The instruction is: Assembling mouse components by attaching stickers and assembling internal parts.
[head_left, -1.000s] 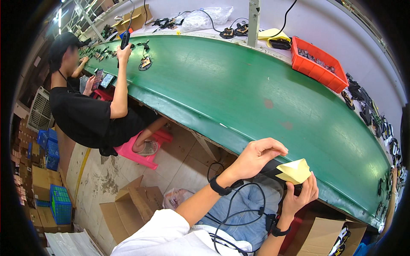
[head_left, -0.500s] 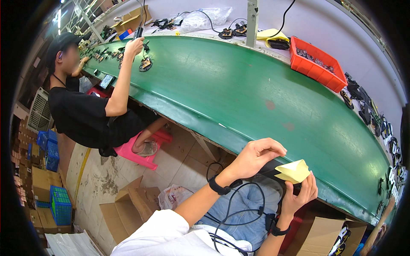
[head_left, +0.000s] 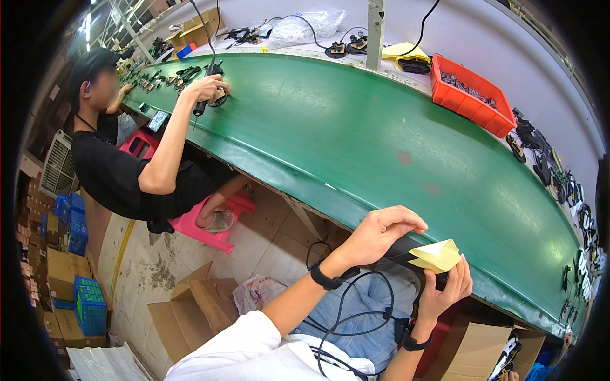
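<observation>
My right hand [head_left: 450,289] is closed on a folded piece of yellow paper [head_left: 438,255], gripping its right side between thumb and fingers at the near edge of the green belt. To the left of the paper, my left hand [head_left: 389,236] is raised with its fingers stretched out and slightly bent. Nothing shows in it, though its thumb side is partly hidden. A dark, flat-looking object [head_left: 404,249] lies between the left hand and the paper; its kind cannot be made out.
The green conveyor belt [head_left: 318,120] runs across ahead. A red bin [head_left: 473,95] of small parts stands on the far ledge. At left, a co-worker [head_left: 121,146] holds a corded power screwdriver [head_left: 202,105]. Black cables [head_left: 343,305] cross my lap; an open carton [head_left: 473,352] sits at lower right.
My hands and the yellow paper hold nearly still. The co-worker's hand has lowered the screwdriver toward a part on the belt. Belt marks have shifted slightly right. Another person's forearm at far right has withdrawn.
</observation>
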`<state>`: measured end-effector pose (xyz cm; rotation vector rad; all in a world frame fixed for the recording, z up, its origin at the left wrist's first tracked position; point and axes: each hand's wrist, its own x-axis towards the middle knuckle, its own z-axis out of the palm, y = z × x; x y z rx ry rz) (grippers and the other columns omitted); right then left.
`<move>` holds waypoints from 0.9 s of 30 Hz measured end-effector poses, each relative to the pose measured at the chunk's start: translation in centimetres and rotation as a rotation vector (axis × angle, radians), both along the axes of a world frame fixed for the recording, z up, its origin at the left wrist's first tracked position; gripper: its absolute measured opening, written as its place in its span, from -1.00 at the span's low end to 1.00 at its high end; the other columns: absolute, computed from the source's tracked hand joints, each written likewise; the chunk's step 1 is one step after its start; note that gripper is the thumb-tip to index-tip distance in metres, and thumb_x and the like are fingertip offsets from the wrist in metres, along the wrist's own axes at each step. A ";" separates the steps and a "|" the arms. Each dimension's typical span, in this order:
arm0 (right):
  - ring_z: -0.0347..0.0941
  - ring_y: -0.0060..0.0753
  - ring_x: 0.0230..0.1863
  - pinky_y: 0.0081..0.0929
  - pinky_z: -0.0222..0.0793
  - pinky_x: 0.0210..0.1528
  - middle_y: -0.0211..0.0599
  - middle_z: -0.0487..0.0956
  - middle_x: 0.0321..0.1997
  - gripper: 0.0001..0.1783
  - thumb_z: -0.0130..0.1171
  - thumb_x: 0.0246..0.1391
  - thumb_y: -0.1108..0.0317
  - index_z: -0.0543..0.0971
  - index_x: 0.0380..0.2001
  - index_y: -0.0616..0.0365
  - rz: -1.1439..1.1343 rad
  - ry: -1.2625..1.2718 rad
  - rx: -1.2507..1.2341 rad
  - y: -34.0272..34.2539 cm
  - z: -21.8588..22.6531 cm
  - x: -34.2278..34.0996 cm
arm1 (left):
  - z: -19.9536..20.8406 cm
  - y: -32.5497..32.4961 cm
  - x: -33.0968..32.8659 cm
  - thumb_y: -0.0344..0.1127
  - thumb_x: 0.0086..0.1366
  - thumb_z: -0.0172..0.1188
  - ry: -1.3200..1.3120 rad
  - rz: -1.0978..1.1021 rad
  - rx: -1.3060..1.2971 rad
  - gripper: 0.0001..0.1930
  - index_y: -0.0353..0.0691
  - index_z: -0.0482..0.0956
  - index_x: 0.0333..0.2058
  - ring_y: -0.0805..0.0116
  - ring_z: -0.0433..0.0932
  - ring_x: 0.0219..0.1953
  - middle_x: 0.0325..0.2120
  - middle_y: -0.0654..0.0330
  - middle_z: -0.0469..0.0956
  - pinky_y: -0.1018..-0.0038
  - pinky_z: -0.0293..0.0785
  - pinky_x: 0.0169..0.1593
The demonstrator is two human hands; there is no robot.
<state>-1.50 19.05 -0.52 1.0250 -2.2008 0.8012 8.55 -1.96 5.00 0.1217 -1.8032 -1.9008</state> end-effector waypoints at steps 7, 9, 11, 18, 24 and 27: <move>0.44 -0.12 0.27 -0.20 0.06 0.32 -0.26 0.63 0.15 -0.31 0.21 0.16 -0.27 0.59 0.03 0.15 0.008 -0.009 0.008 0.2 -0.2 -0.1 | 0.2 0.0 0.1 -0.57 0.46 0.01 -0.022 0.003 0.004 -0.78 -0.34 0.65 -0.10 0.31 0.64 -0.03 -0.12 0.13 0.66 0.42 0.54 0.12; 0.44 -0.13 0.27 -0.20 0.06 0.32 -0.27 0.63 0.15 -0.32 0.22 0.16 -0.26 0.59 0.02 0.15 -0.002 0.003 -0.007 0.1 -0.2 -0.1 | 0.1 0.1 0.0 -0.56 0.46 0.02 -0.020 0.008 0.007 -0.79 -0.34 0.65 -0.10 0.31 0.65 -0.03 -0.13 0.13 0.66 0.43 0.54 0.12; 0.44 -0.13 0.27 -0.20 0.06 0.32 -0.28 0.63 0.15 -0.33 0.22 0.16 -0.26 0.59 0.02 0.15 -0.001 0.004 -0.008 0.0 -0.1 0.0 | 0.2 0.1 0.0 -0.55 0.46 0.02 -0.018 0.014 0.010 -0.79 -0.34 0.65 -0.09 0.32 0.65 -0.04 -0.13 0.13 0.66 0.43 0.54 0.12; 0.44 -0.13 0.28 -0.20 0.06 0.32 -0.29 0.63 0.15 -0.34 0.22 0.17 -0.25 0.59 0.01 0.14 0.002 -0.004 -0.005 -0.1 0.1 0.0 | 0.1 0.2 0.0 -0.54 0.42 0.12 -0.018 0.010 -0.016 -0.83 -0.30 0.69 -0.15 0.32 0.63 -0.02 -0.15 0.14 0.68 0.43 0.53 0.10; 0.44 -0.13 0.28 -0.19 0.07 0.31 -0.29 0.63 0.15 -0.33 0.21 0.18 -0.26 0.59 0.01 0.14 -0.004 0.003 -0.003 0.1 -0.1 0.0 | 0.0 -0.1 -0.1 -0.58 0.38 0.12 0.004 0.043 -0.136 -0.82 -0.29 0.71 -0.19 0.28 0.63 -0.02 -0.15 0.14 0.69 0.41 0.52 0.10; 0.44 -0.13 0.28 -0.19 0.07 0.31 -0.29 0.63 0.15 -0.33 0.20 0.18 -0.27 0.59 0.01 0.14 -0.006 0.004 0.001 0.1 -0.2 0.0 | -0.5 -0.4 -0.1 -0.59 0.38 0.11 0.045 0.035 -0.169 -0.81 -0.30 0.70 -0.19 0.28 0.63 -0.02 -0.14 0.14 0.69 0.41 0.52 0.10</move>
